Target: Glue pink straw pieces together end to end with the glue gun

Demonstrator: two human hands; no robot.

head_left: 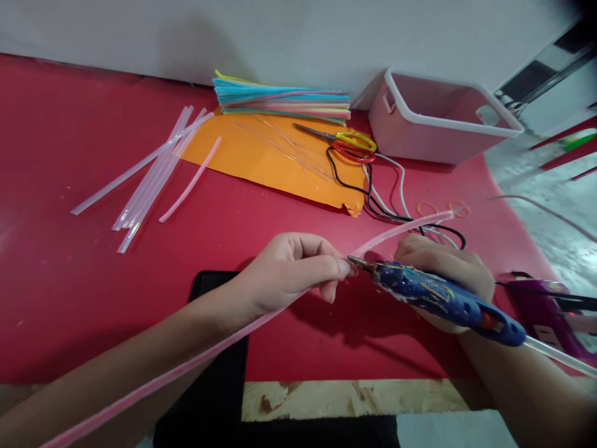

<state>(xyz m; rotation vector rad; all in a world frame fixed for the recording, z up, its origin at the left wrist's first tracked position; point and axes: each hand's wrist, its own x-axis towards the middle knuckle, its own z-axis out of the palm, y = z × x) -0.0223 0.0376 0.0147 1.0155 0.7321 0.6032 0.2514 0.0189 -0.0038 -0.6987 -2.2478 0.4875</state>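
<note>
Craft wkspace: glue gun [433, 297], scissors [337, 137] & pipe cleaners [284, 99] on tbl [84, 267].

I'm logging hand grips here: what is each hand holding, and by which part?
Left hand: the long pink pipe cleaner, pinched partway along its length. Right hand: the blue glue gun, probably by the handle, which its body hides.

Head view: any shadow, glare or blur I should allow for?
Head view: shadow darkens the red tabletop beneath the glue gun; glints mark the clear sticks at their lower ends; the right edge looks soft and stretched; the upper right corner falls dark.
</note>
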